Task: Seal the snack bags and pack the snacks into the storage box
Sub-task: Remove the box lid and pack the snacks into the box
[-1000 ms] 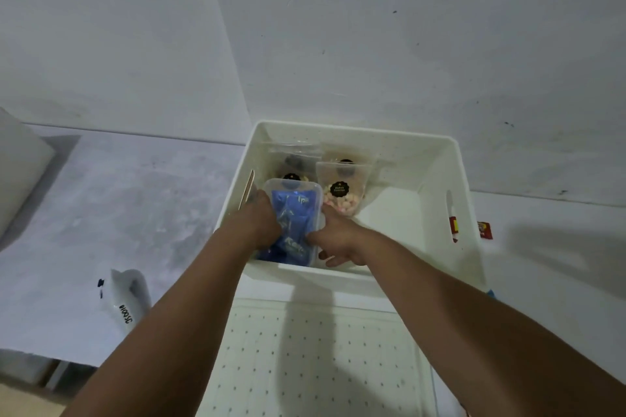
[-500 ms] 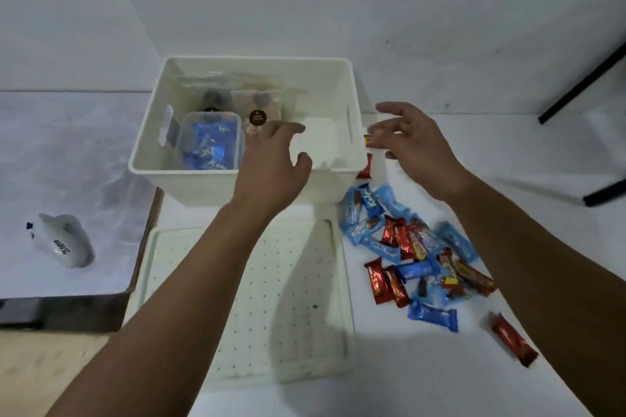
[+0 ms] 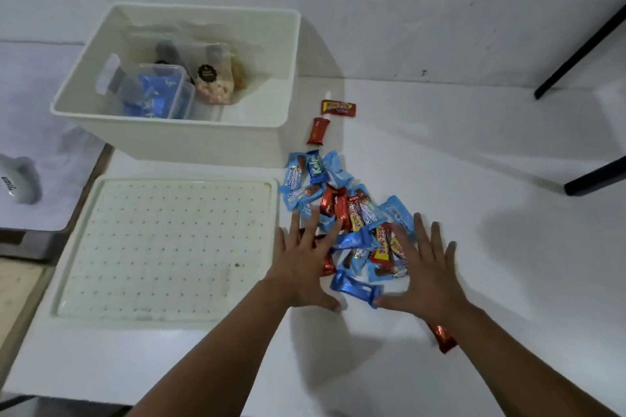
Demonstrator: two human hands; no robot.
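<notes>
At the lower middle of the frame, my left hand (image 3: 305, 267) and right hand (image 3: 425, 277) lie flat and spread on either side of the pile of wrapped snacks (image 3: 352, 227) on the white desk (image 3: 457, 152). My fingers (image 3: 418, 228) are splayed wide and hold nothing yet; the tips of my left hand rest on the near edge of the pile.

Up at the upper left sits the storage box (image 3: 189, 138), open, with a clear tub of blue packets (image 3: 159, 94) and a sealed bag of pale puffs (image 3: 216, 81) already inside. Its lid (image 3: 162, 247) lies flat just left of the pile.

To do this well, I judge I should sweep both palms inward and cup the heap from below, since the slick wrappers will likely slide apart if I only pinch them. Two red bars (image 3: 318, 130) lie apart near the box's right wall, and one red bar (image 3: 442, 337) sits by my right wrist; these strays need a separate pass. I should lift low and carry straight to the box's empty right side.
</notes>
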